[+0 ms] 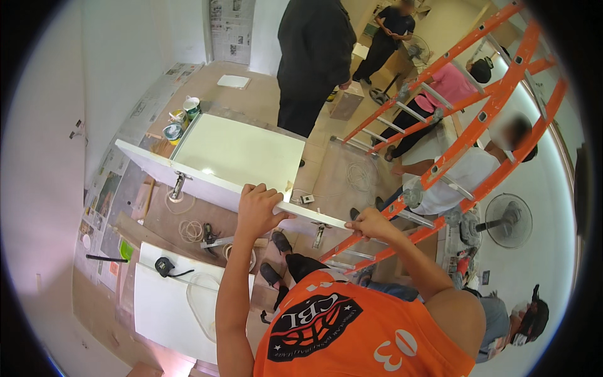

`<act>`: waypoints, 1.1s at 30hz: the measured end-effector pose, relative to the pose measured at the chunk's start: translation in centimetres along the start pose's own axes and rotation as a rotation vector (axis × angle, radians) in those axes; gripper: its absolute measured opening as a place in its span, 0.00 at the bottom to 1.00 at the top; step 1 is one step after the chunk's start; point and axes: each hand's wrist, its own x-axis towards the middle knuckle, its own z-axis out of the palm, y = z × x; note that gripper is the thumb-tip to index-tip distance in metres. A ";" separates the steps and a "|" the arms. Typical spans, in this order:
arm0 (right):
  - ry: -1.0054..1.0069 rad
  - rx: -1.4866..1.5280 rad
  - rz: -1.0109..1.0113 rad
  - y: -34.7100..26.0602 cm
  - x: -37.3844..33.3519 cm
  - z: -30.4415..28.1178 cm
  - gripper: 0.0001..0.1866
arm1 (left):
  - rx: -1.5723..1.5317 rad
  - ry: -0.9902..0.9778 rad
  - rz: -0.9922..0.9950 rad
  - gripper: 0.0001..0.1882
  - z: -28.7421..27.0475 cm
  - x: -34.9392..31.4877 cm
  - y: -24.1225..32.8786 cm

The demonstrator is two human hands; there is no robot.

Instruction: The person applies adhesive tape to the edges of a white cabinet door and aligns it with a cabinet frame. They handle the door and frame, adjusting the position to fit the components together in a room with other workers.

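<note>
Left hand (259,207) and right hand (372,224) both grip the upper edge of a long white panel (217,190), pinching its thickness; the right hand is at the panel's right end, the left hand farther in along it. One metal hinge (320,234) is on the panel's near face between the hands, and a second hinge (179,183) is well to their left. The step in hand appears to be steadying or positioning the panel; the next move likely calls for an even, two-handed grip (and some care for the orange ladder (458,144) just right of the panel). Nearer than the panel, a tape measure (164,266) rests on a white board (163,301); beyond the panel lie a cream-white surface (242,151) and, to its left, a paint can (172,132). Fingertips on the panel's far side are hidden, and what bears the panel's weight cannot be made out.
</note>
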 end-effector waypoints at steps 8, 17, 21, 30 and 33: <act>0.039 -0.053 0.022 -0.9 -0.1 0.2 0.23 | 0.030 -0.028 -0.004 0.24 -0.1 0.1 0.1; -0.105 0.322 -0.018 1.5 1.3 0.0 0.18 | 0.033 -0.045 -0.012 0.24 -0.1 0.0 -0.1; -0.162 0.634 0.008 3.4 1.9 0.2 0.14 | 0.113 -0.001 0.008 0.25 0.6 0.5 1.5; -0.033 0.628 -0.125 1.9 0.0 1.2 0.14 | 0.012 -0.115 0.046 0.17 4.3 -0.3 4.4; -0.001 0.855 -0.060 2.8 0.2 2.4 0.15 | -0.014 -0.137 0.051 0.17 3.9 0.3 4.4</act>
